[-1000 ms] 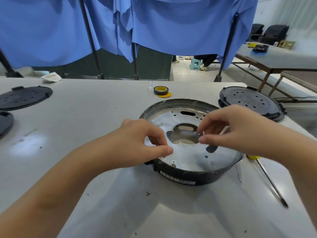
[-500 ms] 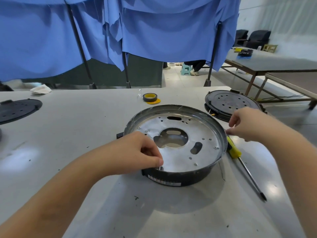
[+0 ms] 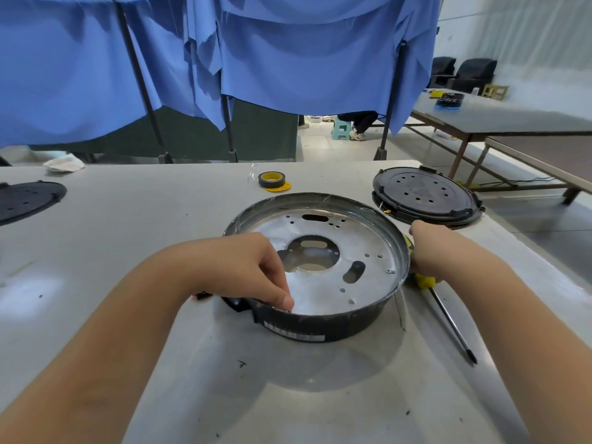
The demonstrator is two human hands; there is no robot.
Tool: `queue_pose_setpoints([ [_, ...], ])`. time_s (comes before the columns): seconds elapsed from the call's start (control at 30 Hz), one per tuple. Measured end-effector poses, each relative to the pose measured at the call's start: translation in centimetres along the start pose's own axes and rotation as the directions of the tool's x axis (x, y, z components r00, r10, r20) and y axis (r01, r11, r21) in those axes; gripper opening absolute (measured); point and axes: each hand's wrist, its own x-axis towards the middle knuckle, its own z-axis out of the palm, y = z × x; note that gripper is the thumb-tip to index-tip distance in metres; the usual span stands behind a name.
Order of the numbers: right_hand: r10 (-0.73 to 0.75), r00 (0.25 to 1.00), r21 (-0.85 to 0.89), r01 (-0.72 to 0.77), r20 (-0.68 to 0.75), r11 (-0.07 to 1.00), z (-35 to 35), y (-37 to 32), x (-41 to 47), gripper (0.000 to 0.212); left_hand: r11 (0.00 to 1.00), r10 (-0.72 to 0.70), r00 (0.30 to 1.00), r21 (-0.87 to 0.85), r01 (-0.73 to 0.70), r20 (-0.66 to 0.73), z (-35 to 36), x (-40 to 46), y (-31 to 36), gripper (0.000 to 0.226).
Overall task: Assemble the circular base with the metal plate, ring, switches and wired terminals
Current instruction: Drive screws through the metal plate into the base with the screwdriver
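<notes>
Grey scuffed worktable (image 3: 128, 238), blue curtains (image 3: 288, 52) on poles behind, second table (image 3: 512, 118) at right. One circular base (image 3: 320, 318) at table centre, metal plate (image 3: 320, 283) seated inside. Two black perforated discs (image 3: 426, 195), (image 3: 25, 198); one tape roll (image 3: 271, 180). Left hand (image 3: 246, 267) curled, fingertips pinching at base's near rim. Right hand (image 3: 429, 251) grips yellow-handled screwdriver (image 3: 448, 318) beside base

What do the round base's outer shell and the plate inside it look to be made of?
Outer shell: probably black plastic, semi-gloss, with a printed label stuck on. Plate: looks like bare sheet metal, perhaps aluminium, dull silver with punched holes and slots.
</notes>
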Motion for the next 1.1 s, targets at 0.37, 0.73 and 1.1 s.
queue_pose_setpoints([
  [0.37,-0.039,0.997,0.137,0.049,-0.073,0.989,-1.8,1.9,0.8,0.051,1.0,-0.005,1.0,0.026,0.006,-0.026,0.2,0.2,-0.4,0.01],
  [0.73,-0.15,0.893,0.854,0.45,-0.425,0.261,-8.0,-1.8,-6.3,0.059,0.999,0.032,0.999,0.018,-0.032,-0.03,0.1,0.0,-0.4,0.009],
  [1.1,-0.336,0.847,0.868,0.477,-0.412,0.139,-7.3,-7.6,-7.0,0.036,0.999,-0.011,0.996,0.048,0.015,-0.09,0.7,0.5,0.1,0.017],
])
